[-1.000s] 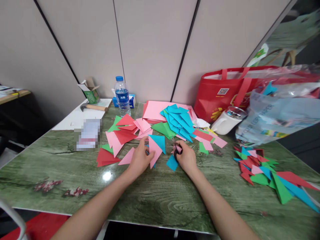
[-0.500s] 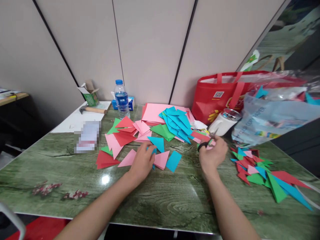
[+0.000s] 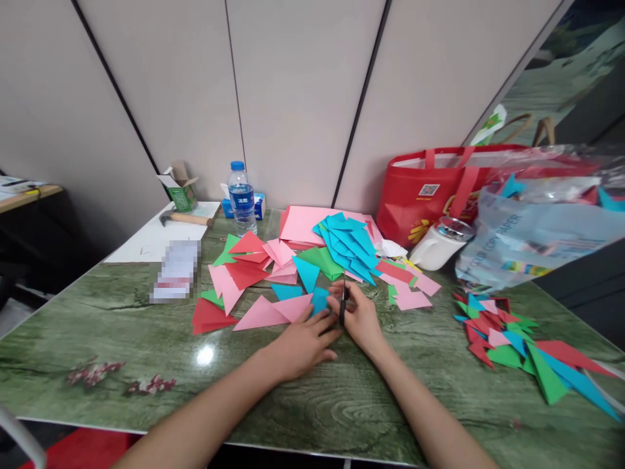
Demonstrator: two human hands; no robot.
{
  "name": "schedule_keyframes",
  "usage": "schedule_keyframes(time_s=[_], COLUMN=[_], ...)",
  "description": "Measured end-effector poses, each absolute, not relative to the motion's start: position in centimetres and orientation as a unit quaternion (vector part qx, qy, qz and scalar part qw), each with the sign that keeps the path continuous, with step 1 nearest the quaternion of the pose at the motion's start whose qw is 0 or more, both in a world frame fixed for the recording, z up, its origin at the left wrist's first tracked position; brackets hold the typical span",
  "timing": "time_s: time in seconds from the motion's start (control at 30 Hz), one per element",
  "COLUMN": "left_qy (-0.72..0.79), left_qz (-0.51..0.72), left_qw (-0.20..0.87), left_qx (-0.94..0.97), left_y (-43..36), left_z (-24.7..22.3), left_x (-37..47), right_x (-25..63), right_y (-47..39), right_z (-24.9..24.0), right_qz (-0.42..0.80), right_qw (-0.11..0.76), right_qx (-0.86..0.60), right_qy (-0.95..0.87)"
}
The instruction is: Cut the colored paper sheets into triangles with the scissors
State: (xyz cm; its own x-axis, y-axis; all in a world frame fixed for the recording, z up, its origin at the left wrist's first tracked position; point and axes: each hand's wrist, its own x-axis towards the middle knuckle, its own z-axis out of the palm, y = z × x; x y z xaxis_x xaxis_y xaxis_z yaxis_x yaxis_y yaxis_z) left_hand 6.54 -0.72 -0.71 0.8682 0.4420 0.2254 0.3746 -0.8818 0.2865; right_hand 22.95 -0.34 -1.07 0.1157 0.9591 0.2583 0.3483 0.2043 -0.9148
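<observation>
My right hand (image 3: 361,320) is closed around a pair of black-handled scissors (image 3: 344,307), held upright over the table. Beside it, my left hand (image 3: 300,342) lies palm down with its fingers spread, its fingertips at a blue paper piece (image 3: 319,301) and the end of a pink paper triangle (image 3: 261,314). Just behind the hands, a blue triangle (image 3: 306,273) points down toward them. Farther back lies a heap of folded blue paper pieces (image 3: 344,241), next to green folded paper (image 3: 319,260).
Red paper triangles (image 3: 212,317) lie to the left, pink and red scraps (image 3: 413,298) to the right. A mixed pile of colored pieces (image 3: 498,345) sits farther right. Along the back stand a water bottle (image 3: 243,202), a white mug (image 3: 434,251) and a red bag (image 3: 410,189). A hammer (image 3: 188,218) rests left.
My right hand has moved left with the scissors, away from the scraps, to beside my left hand. The left hand has shifted slightly right and its fingers have spread. Blue pieces near it have shifted.
</observation>
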Motion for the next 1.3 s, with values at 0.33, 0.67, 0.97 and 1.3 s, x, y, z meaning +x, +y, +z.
schedule_keyframes(time_s=[0.33,0.67,0.97,1.3], left_qy=[0.397,0.271,0.416,0.393], left_qz=[0.198,0.176,0.419,0.534], left_qw=[-0.003,0.032,0.431,0.640], left_qx=[0.896,0.946,0.682,0.388], left_y=[1.0,1.4,1.7,1.5], left_z=[0.1,-0.8,0.8,2.6], left_x=[5.5,5.3,5.6,5.9], right_x=[23.1,22.3,21.2,20.5], right_y=[2.7,9.5,5.3,-1.9], right_z=[-1.5,0.4,3.8,1.4], right_qz=[0.202,0.148,0.200,0.277], right_qw=[0.426,0.467,0.572,0.581], right_qx=[-0.590,-0.649,-0.586,-0.507], right_qy=[-0.656,-0.582,-0.538,-0.573])
